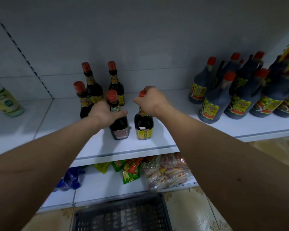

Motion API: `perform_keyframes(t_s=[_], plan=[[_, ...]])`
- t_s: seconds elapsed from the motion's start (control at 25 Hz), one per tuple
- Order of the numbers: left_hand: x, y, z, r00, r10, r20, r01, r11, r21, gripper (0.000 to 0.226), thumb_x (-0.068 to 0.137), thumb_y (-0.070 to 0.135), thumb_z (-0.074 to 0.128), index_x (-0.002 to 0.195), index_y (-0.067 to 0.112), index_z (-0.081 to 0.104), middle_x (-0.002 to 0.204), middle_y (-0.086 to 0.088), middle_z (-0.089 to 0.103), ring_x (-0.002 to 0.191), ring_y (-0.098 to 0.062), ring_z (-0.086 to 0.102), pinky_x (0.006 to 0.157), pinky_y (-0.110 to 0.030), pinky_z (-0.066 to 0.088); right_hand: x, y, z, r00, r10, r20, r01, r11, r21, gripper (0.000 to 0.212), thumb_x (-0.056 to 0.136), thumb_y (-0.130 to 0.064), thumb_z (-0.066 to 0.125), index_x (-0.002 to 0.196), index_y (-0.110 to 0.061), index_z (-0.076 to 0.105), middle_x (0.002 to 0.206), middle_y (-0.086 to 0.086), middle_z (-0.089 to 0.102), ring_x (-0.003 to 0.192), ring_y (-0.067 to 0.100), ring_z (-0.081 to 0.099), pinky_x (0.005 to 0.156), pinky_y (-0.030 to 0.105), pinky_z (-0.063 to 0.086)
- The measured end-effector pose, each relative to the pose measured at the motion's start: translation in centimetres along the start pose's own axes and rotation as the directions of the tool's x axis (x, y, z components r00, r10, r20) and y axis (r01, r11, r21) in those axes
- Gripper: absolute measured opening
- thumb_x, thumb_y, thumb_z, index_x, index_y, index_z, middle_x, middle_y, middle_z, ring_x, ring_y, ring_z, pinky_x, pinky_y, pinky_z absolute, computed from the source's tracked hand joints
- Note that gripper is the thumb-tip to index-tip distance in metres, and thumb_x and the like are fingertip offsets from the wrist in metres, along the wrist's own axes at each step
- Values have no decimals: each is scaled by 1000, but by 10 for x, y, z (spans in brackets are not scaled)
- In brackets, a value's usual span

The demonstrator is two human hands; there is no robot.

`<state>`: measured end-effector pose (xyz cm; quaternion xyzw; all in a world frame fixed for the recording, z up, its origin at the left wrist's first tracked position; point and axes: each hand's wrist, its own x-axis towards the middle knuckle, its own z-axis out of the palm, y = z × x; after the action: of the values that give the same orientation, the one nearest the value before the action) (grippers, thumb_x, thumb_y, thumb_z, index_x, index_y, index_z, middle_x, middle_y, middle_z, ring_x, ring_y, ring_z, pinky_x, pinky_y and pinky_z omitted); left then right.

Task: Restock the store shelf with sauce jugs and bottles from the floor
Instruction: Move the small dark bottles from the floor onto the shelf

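Two dark sauce bottles with red caps stand near the front of the white shelf (157, 147). My left hand (105, 112) grips the left bottle (118, 125) round its shoulder. My right hand (151, 101) grips the neck of the right bottle (143, 125), which shows a yellow label. Behind them stand three more bottles of the same kind (92, 85). Several big dark sauce jugs (237, 97) with red caps and yellow labels crowd the right part of the shelf.
A pale green-labelled bottle (5, 100) stands at the shelf's far left. The lower shelf holds snack packets (163, 172) and a blue bag (72, 179). A dark plastic crate (122, 214) sits on the tiled floor below me.
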<state>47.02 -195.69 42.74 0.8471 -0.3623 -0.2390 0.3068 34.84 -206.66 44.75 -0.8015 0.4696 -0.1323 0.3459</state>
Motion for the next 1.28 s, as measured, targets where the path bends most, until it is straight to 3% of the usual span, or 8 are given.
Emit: perform_keyframes(t_s=[0.12,0.24,0.36,0.48,0.6,0.76,0.92,1.28], plan=[[5,-11,19,995,-101,-10,100,989,-107,61,79,40,79,128,16,51,125,-10,60,117,-34,57,93,-46,52,3,6,7,997,-13,-74,16,999,47,26,81,-32,71,97,-20,54,99,2,60,100,29,60,81,32,48],[17,-18,33,984,-178,-20,171,965,-201,62,80,36,80,130,15,50,129,-10,59,119,-34,56,94,-46,52,0,19,16,989,15,-149,-4,997,78,38,76,-38,73,102,-16,55,96,6,62,91,30,60,79,36,50],[31,-22,39,978,-200,-58,189,969,-158,54,81,32,79,124,11,55,122,-13,63,111,-35,60,89,-46,55,-10,46,34,998,39,-44,-40,999,-36,54,74,-44,78,117,-22,54,108,7,52,90,26,55,85,40,52],[46,-17,38,977,-205,-64,194,971,-143,49,81,29,77,121,9,57,108,-11,62,99,-31,60,84,-41,57,-9,60,48,999,35,16,-35,998,52,51,77,-36,80,119,-23,55,116,4,64,100,28,62,89,43,54],[59,-12,36,971,-240,6,230,926,-300,52,76,22,78,123,12,57,106,-9,65,89,-27,60,74,-36,55,16,56,49,999,36,-7,-36,998,46,48,79,-31,79,120,-20,57,117,4,68,106,28,63,92,39,51],[61,-11,38,948,-296,122,319,850,-420,30,83,19,72,106,14,55,83,-3,59,66,-16,56,49,-24,43,57,51,51,998,54,-41,-51,996,75,50,81,-30,78,124,-17,56,121,7,66,111,30,62,94,37,49],[63,-12,36,954,-256,155,299,840,-452,15,87,17,67,93,15,54,79,-3,58,61,-13,53,40,-20,44,95,45,57,996,61,-61,-56,996,67,54,83,-32,76,129,-15,53,128,8,63,118,30,59,96,36,46],[66,-15,35,956,-217,195,287,820,-495,20,89,14,66,105,15,53,77,0,57,59,-11,53,29,-14,39,138,44,66,998,8,-60,-1,995,104,56,86,-30,74,133,-11,49,132,11,60,122,32,57,100,44,49]])
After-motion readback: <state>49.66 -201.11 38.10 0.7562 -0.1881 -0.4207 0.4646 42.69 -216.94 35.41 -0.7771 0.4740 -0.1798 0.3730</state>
